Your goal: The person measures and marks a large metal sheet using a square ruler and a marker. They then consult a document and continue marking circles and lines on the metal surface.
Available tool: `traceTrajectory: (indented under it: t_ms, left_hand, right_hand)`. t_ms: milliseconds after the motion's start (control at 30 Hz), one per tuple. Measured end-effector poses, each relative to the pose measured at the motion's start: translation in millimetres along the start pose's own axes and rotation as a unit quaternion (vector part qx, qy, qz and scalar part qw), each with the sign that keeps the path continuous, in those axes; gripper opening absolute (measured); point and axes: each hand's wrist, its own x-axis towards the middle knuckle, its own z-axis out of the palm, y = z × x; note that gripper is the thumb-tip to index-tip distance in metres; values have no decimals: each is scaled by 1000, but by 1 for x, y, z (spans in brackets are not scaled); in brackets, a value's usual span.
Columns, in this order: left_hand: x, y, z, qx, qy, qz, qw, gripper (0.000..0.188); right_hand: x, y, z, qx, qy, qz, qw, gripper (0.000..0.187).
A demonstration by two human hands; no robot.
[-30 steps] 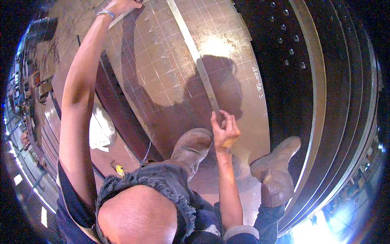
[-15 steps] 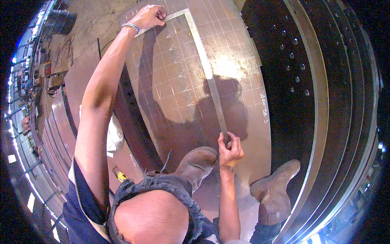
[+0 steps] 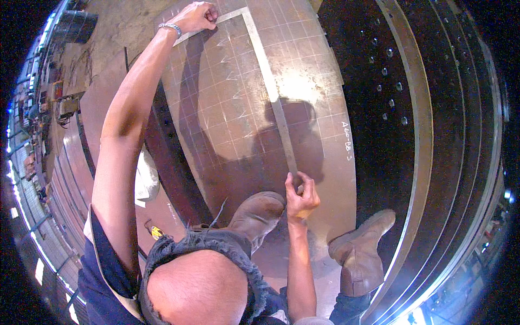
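Note:
A large L-shaped steel square (image 3: pixel 264 70) lies on a brown steel plate (image 3: pixel 319 142) scored with a pale grid and small V-shaped marks. Its long arm runs toward me, and its short arm points left at the far end. My right hand (image 3: pixel 303 200) pinches the near end of the long arm between thumb and fingers. At the far side my left hand (image 3: pixel 196 17), with a bracelet (image 3: pixel 171 27) at the wrist, is closed over the short arm. Its curled fingers hide whatever they hold. My shadow falls across the plate.
My brown boots (image 3: pixel 259 212) rest at the plate's near part. On the right runs a dark steel beam (image 3: pixel 387 162) with rows of holes. At left lie a white bag (image 3: pixel 147 176), a yellow tape measure (image 3: pixel 156 232) and more steel plates (image 3: pixel 97 116).
The whole view has shifted slightly, so everything sits a little further left and up. Both hands keep their places at the steel square.

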Motion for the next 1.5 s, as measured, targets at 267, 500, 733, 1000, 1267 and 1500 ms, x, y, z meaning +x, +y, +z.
traceTrajectory:
  t_ms: [267,500,733,1000,1267,1500]
  left_hand:
    - [1,7,-7,-20,-5,27,999,34]
    - [-1,8,-11,-25,-10,31,999,34]
    - [-4,10,-14,-13,18,49,999,30]
    - [-30,79,-8,133,88,-36,987,79]
    - [-23,98,28,161,112,-90,976,60]
    - [6,86,31,51,233,-6,971,19]
  right_hand:
    - [2,-5,-2,9,-8,21,1000,24]
    - [3,-5,-2,14,-2,-1,1000,24]
    - [2,-6,-2,7,-16,17,1000,24]
    - [1,-5,-2,-4,-16,27,1000,24]
    - [1,-6,-2,-1,-14,26,1000,25]
    - [1,-5,-2,-7,-18,32,999,24]
